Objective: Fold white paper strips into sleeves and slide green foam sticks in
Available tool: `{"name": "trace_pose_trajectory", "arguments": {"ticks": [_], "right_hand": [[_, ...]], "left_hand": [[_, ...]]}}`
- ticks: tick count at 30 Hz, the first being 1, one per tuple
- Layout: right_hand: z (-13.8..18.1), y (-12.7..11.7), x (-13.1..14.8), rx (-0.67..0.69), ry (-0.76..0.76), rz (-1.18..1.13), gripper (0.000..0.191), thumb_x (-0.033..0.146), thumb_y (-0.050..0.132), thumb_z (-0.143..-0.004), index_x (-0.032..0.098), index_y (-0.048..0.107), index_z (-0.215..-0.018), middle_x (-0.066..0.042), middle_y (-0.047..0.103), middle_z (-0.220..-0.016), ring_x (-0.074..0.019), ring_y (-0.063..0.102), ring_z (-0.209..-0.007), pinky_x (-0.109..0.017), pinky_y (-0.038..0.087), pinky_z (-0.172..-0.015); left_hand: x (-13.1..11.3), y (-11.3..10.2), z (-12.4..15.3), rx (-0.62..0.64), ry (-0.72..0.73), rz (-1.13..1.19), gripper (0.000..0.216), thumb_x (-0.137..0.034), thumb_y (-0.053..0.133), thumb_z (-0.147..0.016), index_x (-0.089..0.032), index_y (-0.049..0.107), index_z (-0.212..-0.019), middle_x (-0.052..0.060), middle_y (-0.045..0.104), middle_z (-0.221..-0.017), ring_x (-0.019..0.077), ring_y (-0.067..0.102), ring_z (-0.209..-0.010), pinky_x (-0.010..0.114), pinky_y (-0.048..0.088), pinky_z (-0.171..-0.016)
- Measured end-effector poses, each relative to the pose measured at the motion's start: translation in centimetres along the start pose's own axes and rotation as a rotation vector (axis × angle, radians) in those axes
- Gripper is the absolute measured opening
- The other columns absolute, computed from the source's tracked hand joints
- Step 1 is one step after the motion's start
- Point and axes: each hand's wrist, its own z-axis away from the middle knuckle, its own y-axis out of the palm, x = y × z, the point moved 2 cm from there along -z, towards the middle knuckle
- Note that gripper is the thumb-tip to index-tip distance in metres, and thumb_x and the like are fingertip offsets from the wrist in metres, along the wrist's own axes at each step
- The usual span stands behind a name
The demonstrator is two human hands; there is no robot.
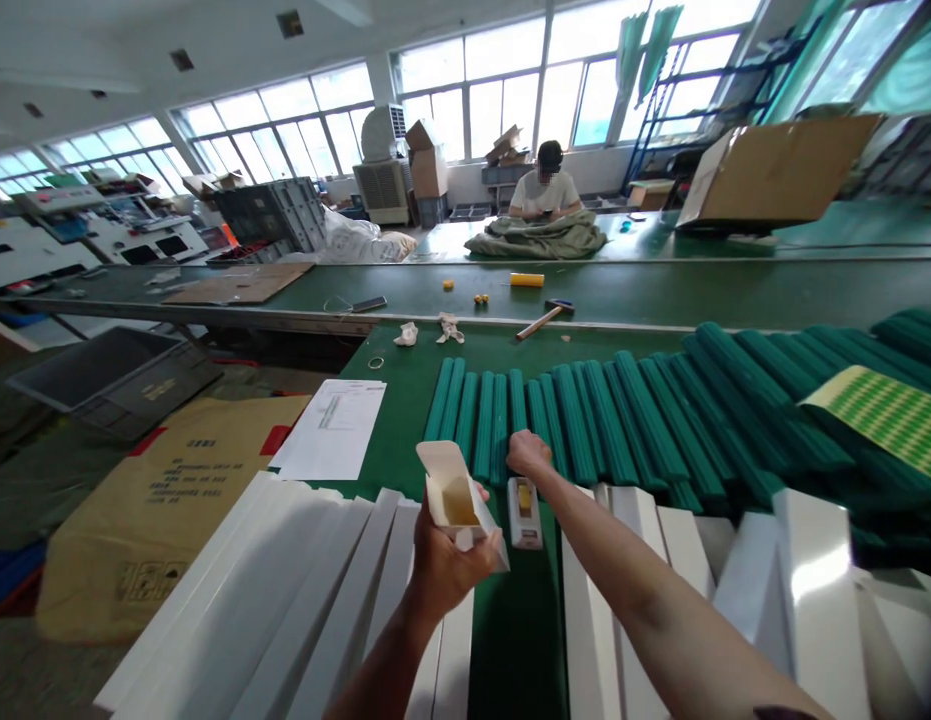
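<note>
My left hand point(454, 565) is closed around a long white cardboard box point(446, 495), whose flap stands up at the far end. Through that opening the bare inside of the box shows. My right hand point(529, 453) is curled at the near end of one green ribbed roll point(517, 395), with its fingers mostly hidden. That roll lies in a row of similar green rolls point(585, 420). Just below my right hand sits a small white tape dispenser-like item point(524, 512) with a yellow part in it.
White boxes point(307, 590) lie left, and more white boxes point(802, 580) lie right. Printed paper point(334, 425), a hammer point(544, 318) and a yellow cylinder point(526, 280) are on the green tables. A person point(547, 185) sits across, behind green cloth point(536, 236). A large carton point(772, 175) stands far right.
</note>
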Motion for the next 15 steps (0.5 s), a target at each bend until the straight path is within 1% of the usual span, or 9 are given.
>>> {"name": "trace_pose_trajectory", "arguments": {"ticks": [2,3,5,7,8,9,11,13,15], "right_hand": [[0.1,-1.0,-0.2,-0.045,0.028,-0.003,0.048,0.023,0.068,-0.079,0.000,0.055,-0.119,-0.023,0.061,-0.112,-0.0295,0.062,-0.105,-0.039,0.051,-0.084],[0.2,-2.0,-0.4,-0.076,0.030,-0.008,0.053,0.025,0.068,-0.077,-0.002,0.054,-0.120,-0.026,0.061,-0.111,-0.0319,0.063,-0.104,-0.039,0.051,-0.082],[0.6,-5.0,-1.2,-0.152,0.005,-0.018,0.055,0.030,0.065,-0.076,-0.001,0.055,-0.120,-0.029,0.059,-0.113,-0.0350,0.062,-0.106,-0.041,0.050,-0.082],[1.2,-8.9,-2.3,-0.228,-0.039,-0.031,0.048,0.033,0.062,-0.077,0.001,0.060,-0.113,-0.028,0.060,-0.114,-0.0361,0.060,-0.108,-0.041,0.048,-0.084],[1.6,-11.0,-3.0,-0.250,-0.060,-0.046,0.041,0.032,0.060,-0.078,0.002,0.063,-0.105,-0.027,0.062,-0.109,-0.0352,0.061,-0.105,-0.040,0.048,-0.083],[2.1,-13.0,-3.7,-0.260,-0.076,-0.069,0.034,0.032,0.059,-0.079,0.003,0.066,-0.093,-0.024,0.065,-0.098,-0.0331,0.064,-0.097,-0.037,0.048,-0.079],[3.5,-16.7,-5.4,-0.268,-0.079,-0.142,0.031,0.032,0.054,-0.083,0.005,0.065,-0.073,-0.017,0.065,-0.070,-0.0260,0.066,-0.073,-0.032,0.048,-0.067],[5.6,-19.6,-7.3,-0.291,-0.060,-0.233,0.034,0.031,0.049,-0.086,0.007,0.062,-0.066,-0.011,0.058,-0.055,-0.0186,0.060,-0.053,-0.028,0.046,-0.055],[8.3,-22.1,-9.6,-0.333,-0.048,-0.319,0.032,0.030,0.049,-0.087,0.008,0.062,-0.068,-0.007,0.056,-0.051,-0.0141,0.055,-0.045,-0.025,0.043,-0.049]], "left_hand": [[0.7,0.7,0.0,-0.003,-0.026,0.037,0.048,-0.020,0.069,-0.061,-0.024,0.053,-0.106,0.005,0.068,-0.092,0.0211,0.069,-0.076,0.034,0.059,-0.068],[0.8,0.9,-0.1,-0.005,-0.041,0.053,0.051,-0.021,0.070,-0.061,-0.024,0.053,-0.109,0.005,0.067,-0.090,0.0207,0.068,-0.073,0.033,0.059,-0.066],[0.8,1.3,0.0,-0.018,-0.057,0.068,0.057,-0.021,0.071,-0.060,-0.023,0.050,-0.114,0.003,0.066,-0.086,0.0192,0.066,-0.068,0.031,0.057,-0.060],[0.4,1.5,-0.1,-0.036,-0.034,0.060,0.063,-0.020,0.072,-0.061,-0.022,0.047,-0.119,0.002,0.064,-0.085,0.0179,0.065,-0.067,0.029,0.056,-0.059],[0.1,1.6,-0.1,-0.053,-0.004,0.041,0.065,-0.020,0.072,-0.061,-0.022,0.046,-0.121,0.002,0.063,-0.086,0.0179,0.065,-0.068,0.029,0.056,-0.061],[-0.3,1.7,-0.2,-0.078,0.036,0.011,0.067,-0.019,0.072,-0.061,-0.021,0.046,-0.122,0.003,0.063,-0.088,0.0183,0.065,-0.071,0.030,0.057,-0.063],[-1.0,1.9,-0.3,-0.144,0.126,-0.072,0.068,-0.018,0.073,-0.060,-0.018,0.047,-0.123,0.005,0.063,-0.093,0.0211,0.065,-0.081,0.033,0.057,-0.072],[-1.4,2.4,-0.4,-0.181,0.210,-0.151,0.068,-0.019,0.074,-0.059,-0.016,0.048,-0.122,0.008,0.062,-0.100,0.0252,0.064,-0.093,0.038,0.056,-0.081],[-1.5,2.8,-0.5,-0.184,0.271,-0.201,0.070,-0.020,0.074,-0.060,-0.015,0.048,-0.125,0.011,0.062,-0.107,0.0280,0.063,-0.101,0.041,0.054,-0.087]]}}
